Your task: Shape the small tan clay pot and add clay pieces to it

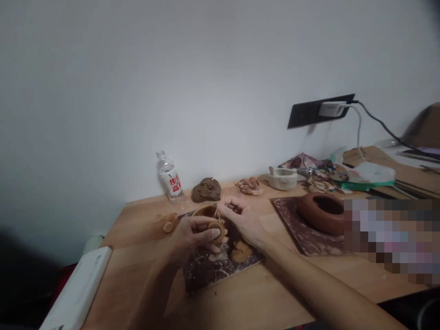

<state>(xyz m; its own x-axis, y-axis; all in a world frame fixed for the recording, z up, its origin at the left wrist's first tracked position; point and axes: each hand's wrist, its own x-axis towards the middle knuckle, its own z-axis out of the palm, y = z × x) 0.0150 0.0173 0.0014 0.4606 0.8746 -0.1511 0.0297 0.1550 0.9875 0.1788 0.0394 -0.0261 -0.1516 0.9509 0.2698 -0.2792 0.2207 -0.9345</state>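
Between the thumb and fingers of my left hand (195,236) is a small round tan clay piece (216,232). My right hand (240,219) is closed at the fingertips just above that piece, around something thin and pale that I cannot make out well. Both hands are over a dark marbled board (206,270). A yellowish clay ring or bowl (202,211) lies on the board behind my left hand, partly hidden. Another flat yellowish clay lump (241,251) rests on the board below my right wrist.
Against the wall stand a water bottle (171,181), a brown clay lump (206,189), crumpled scraps (249,185) and a pale bowl (282,178). A reddish hollow clay form (321,213) sits on a second board (292,229). A small round piece (168,227) lies at left.
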